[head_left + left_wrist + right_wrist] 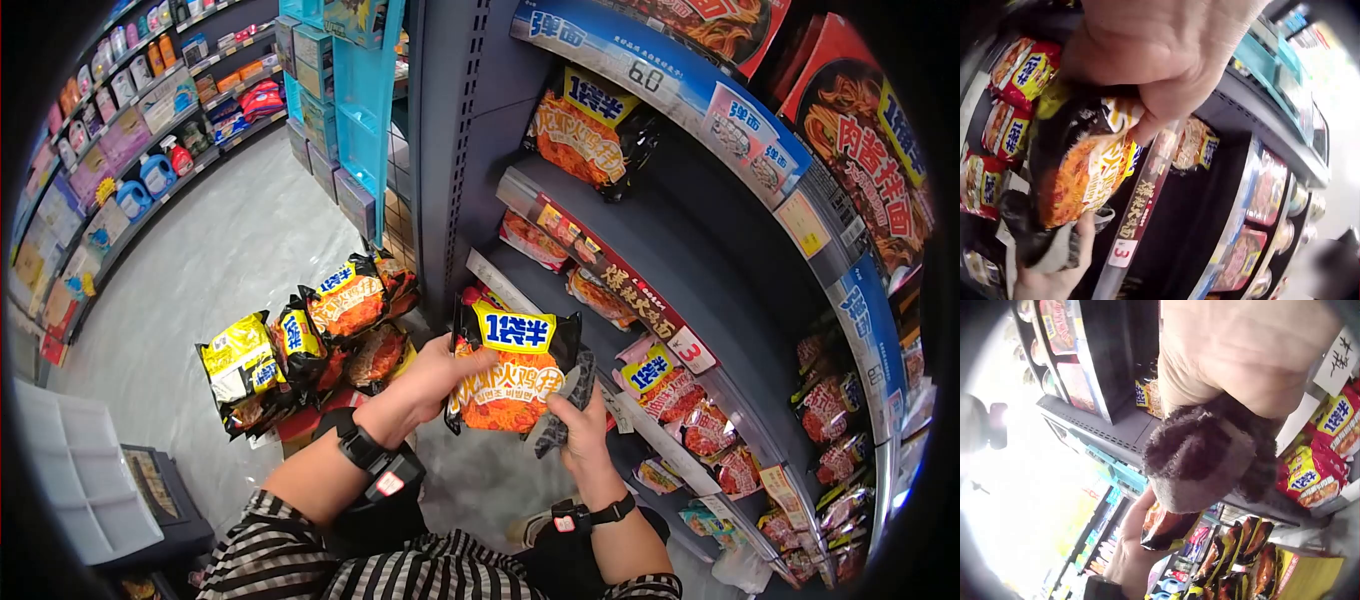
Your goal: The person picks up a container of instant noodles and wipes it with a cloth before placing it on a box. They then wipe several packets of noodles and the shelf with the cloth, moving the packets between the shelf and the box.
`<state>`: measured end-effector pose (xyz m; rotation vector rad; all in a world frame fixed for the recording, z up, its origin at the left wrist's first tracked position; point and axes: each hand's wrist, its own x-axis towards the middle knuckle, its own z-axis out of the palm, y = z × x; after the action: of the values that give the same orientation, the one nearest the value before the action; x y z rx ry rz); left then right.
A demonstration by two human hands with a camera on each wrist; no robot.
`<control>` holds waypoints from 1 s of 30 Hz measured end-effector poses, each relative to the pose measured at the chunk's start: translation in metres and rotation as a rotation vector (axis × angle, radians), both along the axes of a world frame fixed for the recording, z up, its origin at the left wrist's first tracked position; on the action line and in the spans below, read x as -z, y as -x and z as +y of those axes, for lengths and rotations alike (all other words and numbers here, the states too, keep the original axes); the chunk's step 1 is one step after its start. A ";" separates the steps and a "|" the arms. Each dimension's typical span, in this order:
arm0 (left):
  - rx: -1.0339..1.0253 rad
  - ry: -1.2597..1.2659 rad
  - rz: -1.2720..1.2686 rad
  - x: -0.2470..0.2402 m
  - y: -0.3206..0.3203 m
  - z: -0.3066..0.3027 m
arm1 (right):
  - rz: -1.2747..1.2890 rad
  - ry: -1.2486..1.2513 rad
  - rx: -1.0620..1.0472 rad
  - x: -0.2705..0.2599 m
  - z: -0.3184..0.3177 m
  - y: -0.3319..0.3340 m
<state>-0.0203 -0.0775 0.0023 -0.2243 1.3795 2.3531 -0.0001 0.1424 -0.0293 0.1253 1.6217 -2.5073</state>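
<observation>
In front of the body, my left hand [432,378] grips a black-edged packet of instant noodles [505,385] by its left side, thumb across the front. The packet has a yellow label at the top and orange noodles pictured below. My right hand [587,428] holds a dark grey cloth [549,434] against the packet's lower right side, with the thumb over the front. In the right wrist view the cloth [1200,465] is bunched under the palm and covers most of those fingers. The left wrist view shows the packet [1088,178] between both hands.
More noodle packets [345,300] stand in a cardboard box at the left on the floor [190,300]. To the right rise dark shelves [680,240] with price strips [690,350] and several red packets [705,430]. A grey plastic bin [85,470] is at lower left.
</observation>
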 end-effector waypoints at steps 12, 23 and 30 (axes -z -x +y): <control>0.114 -0.036 0.171 0.038 -0.012 0.038 | 1.054 -1.169 -0.026 -0.015 -0.010 -0.027; 0.324 0.280 0.213 0.010 -0.006 0.024 | 0.568 -1.304 0.228 0.005 0.039 0.017; 0.187 0.157 0.122 0.014 -0.004 0.026 | 0.686 -1.186 0.439 -0.023 0.026 0.001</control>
<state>-0.0166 -0.0515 -0.0118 0.0051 1.5720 2.1381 -0.0007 0.1686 -0.0066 -0.3203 3.4588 -1.4355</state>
